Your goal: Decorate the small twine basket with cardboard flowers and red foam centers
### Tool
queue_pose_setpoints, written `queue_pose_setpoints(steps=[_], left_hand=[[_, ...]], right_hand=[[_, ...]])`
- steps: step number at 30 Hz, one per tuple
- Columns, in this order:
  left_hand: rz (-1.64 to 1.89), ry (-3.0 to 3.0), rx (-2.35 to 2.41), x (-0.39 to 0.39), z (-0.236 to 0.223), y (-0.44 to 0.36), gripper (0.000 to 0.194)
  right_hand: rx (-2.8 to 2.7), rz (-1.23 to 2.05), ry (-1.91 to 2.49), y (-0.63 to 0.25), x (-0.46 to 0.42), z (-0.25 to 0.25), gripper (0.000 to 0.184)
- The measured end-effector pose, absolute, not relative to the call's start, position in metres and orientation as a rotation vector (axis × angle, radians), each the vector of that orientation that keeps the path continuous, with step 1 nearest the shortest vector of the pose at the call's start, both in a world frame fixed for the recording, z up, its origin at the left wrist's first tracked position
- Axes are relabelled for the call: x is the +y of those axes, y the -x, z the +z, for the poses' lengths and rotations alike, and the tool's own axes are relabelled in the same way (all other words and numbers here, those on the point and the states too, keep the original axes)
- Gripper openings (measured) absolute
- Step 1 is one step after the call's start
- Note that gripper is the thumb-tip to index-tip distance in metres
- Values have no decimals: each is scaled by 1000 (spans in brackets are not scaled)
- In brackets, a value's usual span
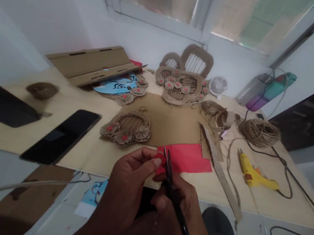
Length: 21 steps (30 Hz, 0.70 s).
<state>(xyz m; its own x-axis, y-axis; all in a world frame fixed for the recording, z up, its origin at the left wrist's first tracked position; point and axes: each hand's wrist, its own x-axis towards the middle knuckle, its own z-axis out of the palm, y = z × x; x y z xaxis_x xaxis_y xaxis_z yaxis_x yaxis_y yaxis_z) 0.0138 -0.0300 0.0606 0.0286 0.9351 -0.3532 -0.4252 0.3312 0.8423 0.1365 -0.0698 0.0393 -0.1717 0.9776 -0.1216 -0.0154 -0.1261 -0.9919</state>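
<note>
Between the thumb and fingers of my left hand (130,178) is a small red paper piece (160,159) with a rounded edge. My right hand (180,198) grips black-handled scissors (169,175), whose blades are slightly apart and point upward beside the red piece. Behind the blades a larger sheet of red paper (189,158) lies at the table's near side, partly over brown cardboard (170,122). Left of it rests a twine-wrapped frame (133,124) with pleated cardboard rosettes, some with red centers. Part of my right fingers is hidden by the scissors.
A yellow glue gun (254,174), a twine ball (260,133) and a corrugated strip (221,173) lie to the right. A black phone (61,135) is at left. Along the back are a cardboard box (92,66), twine-wrapped frames (180,82) and a small white fan (218,86).
</note>
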Motion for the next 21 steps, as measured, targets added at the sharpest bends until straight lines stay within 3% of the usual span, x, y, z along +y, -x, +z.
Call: queue_pose_setpoints(steps=[15,21], left_hand=[[1173,-581,1033,-29,58,-15,9],[1169,-573,1044,-29,57,-14,10]], right_hand=[[-1397,1250,1174,-133,-68,33,28],[-1403,1277,1176,-131,-64,37,33]])
